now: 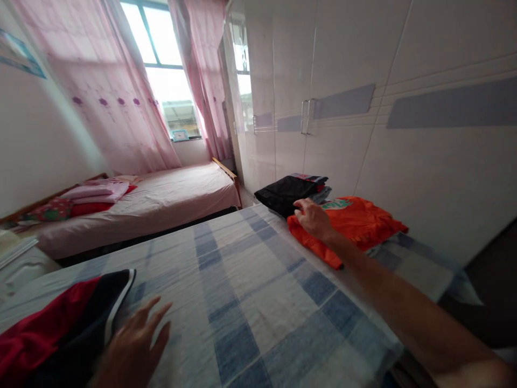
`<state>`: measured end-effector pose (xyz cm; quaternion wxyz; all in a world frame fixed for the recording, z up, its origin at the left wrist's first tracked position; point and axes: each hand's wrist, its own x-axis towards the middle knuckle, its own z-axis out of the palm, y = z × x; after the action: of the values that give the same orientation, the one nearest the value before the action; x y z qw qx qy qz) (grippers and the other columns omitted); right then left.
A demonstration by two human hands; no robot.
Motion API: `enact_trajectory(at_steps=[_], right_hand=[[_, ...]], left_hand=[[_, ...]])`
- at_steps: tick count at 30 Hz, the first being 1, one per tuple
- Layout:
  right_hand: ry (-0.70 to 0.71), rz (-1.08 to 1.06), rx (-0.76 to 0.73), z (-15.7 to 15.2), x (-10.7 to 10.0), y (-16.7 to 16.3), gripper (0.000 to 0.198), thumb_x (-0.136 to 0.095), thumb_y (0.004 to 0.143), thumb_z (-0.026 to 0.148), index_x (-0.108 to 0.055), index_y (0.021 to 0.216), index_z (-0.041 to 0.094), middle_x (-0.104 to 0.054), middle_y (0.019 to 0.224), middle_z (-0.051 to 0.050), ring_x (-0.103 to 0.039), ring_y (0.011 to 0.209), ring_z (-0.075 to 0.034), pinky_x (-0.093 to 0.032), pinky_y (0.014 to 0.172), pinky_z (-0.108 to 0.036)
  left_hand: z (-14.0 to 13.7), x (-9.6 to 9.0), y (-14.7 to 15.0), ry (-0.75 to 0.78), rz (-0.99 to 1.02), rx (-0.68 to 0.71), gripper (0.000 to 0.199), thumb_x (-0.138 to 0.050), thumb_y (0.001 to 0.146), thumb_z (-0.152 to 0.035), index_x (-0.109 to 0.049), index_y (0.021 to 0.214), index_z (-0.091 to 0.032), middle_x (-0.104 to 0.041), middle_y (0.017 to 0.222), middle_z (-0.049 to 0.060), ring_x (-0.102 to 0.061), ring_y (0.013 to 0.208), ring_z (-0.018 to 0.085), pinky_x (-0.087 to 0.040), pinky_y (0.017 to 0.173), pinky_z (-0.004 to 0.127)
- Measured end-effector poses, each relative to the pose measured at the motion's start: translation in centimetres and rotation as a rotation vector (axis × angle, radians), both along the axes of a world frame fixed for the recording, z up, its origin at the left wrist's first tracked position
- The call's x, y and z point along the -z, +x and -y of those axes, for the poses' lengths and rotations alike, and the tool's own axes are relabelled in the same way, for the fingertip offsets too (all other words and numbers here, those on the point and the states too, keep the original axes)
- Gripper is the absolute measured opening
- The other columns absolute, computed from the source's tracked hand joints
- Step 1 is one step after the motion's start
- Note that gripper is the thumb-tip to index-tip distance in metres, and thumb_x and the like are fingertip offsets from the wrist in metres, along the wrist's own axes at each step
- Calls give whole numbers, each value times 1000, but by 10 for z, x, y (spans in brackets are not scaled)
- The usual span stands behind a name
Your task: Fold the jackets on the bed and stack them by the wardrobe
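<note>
No legible words or numbers, green print (338,203) on orange garment (359,229) unreadable, wall picture (20,52) unclear

Near bed (258,302) in fg: 1 garment (86,304) on L, L hand (133,339) just R of it. Clothes stack (285,194) at far R edge, 2nd garment (359,226) just R of that, R hand (314,218) at its L end. Wardrobe (343,59) behind. Far bed (181,196) bkgd L, window (165,43) behind it.

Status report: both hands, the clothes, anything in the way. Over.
Left hand open, beside red-and-black garment. Right hand by orange garment and dark folded stack, grip unclear. Right forearm hides part of the orange garment.
</note>
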<state>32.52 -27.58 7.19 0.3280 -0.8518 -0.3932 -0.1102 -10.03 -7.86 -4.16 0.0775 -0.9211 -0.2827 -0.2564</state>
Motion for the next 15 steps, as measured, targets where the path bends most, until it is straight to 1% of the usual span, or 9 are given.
enact_trajectory(at_steps=[1, 3, 5, 6, 8, 10, 12, 15], right_hand=[[-5, 11, 93, 11, -1, 15, 32, -47, 83, 24, -57, 112, 15, -54, 119, -15, -49, 113, -27, -34, 98, -42], [-20, 6, 265, 35, 4, 42, 34, -50, 80, 24, -56, 110, 9, -50, 121, -24, -44, 116, -37, -30, 96, -56], [-37, -27, 370, 56, 19, 63, 31, -50, 79, 24, -59, 102, 5, -52, 114, -28, -46, 112, -42, -32, 90, -61], [-40, -41, 393, 65, 26, 71, 29, -48, 79, 23, -60, 99, 5, -54, 110, -28, -48, 109, -41, -34, 88, -60], [-32, -68, 403, 75, 39, 82, 26, -45, 80, 22, -61, 93, 7, -59, 101, -25, -54, 102, -38, -39, 85, -55], [-1, -95, 388, 79, 42, 88, 25, -43, 79, 22, -62, 90, 10, -62, 91, -20, -58, 93, -33, -43, 80, -49], [53, -117, 349, 76, 34, 88, 27, -40, 80, 24, -61, 90, 12, -64, 86, -16, -60, 86, -29, -46, 76, -42], [122, -92, 238, 65, 4, 69, 32, -33, 85, 33, -60, 93, 16, -65, 82, -9, -61, 82, -22, -49, 72, -32]], left_hand=[[7, 7, 7, 4, -17, 16, 36, -41, 82, -39, -63, 106, -22, -56, 123, 12, -58, 106, 29, -49, 87, 45], [16, 17, 14, -11, -13, 18, 34, -41, 83, -37, -65, 102, -22, -57, 122, 13, -58, 107, 27, -50, 87, 42], [19, 23, 15, -36, 11, 10, 33, -41, 83, -35, -65, 102, -21, -57, 121, 13, -57, 107, 26, -49, 89, 41], [19, 25, 15, -47, 26, 6, 33, -41, 83, -34, -65, 102, -21, -57, 121, 14, -57, 108, 26, -49, 90, 41], [18, 26, 14, -62, 40, -8, 33, -42, 83, -33, -64, 103, -19, -56, 121, 14, -56, 109, 26, -48, 91, 42], [17, 25, 13, -68, 46, -15, 33, -41, 83, -32, -64, 104, -18, -56, 122, 15, -55, 111, 27, -47, 93, 43], [17, 25, 14, -70, 52, -18, 34, -41, 84, -33, -63, 105, -17, -54, 123, 16, -53, 112, 28, -45, 95, 44], [17, 26, 16, -74, 64, -4, 34, -42, 84, -33, -64, 104, -17, -54, 123, 16, -53, 112, 28, -45, 95, 45]])
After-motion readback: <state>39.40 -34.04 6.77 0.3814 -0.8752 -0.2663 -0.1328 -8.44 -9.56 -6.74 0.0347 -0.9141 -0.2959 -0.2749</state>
